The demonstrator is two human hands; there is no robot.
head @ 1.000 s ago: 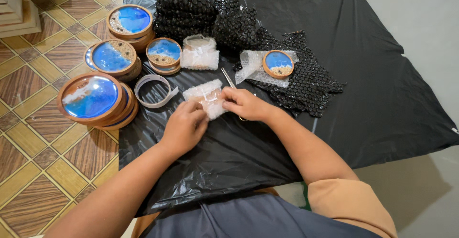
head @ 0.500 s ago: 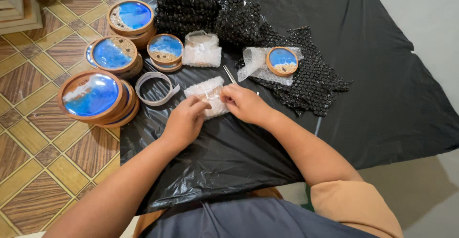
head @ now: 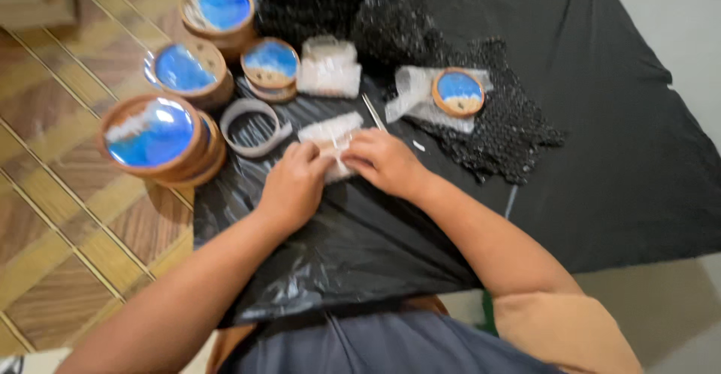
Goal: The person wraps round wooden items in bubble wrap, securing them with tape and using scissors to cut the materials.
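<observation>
Both hands pinch a small bubble-wrapped bundle at frame centre.

The left hand (head: 294, 185) and right hand (head: 384, 162) meet with fingers closed on the clear wrapped bundle (head: 329, 132), seemingly pressing its wrap flat against the black plastic sheet (head: 360, 231). Its long axis runs from lower left to upper right. Just left lies a tape roll (head: 254, 126); round blue-and-wood discs (head: 154, 135) are stacked at the upper left, and black bubble wrap (head: 496, 130) lies at the upper right.
</observation>
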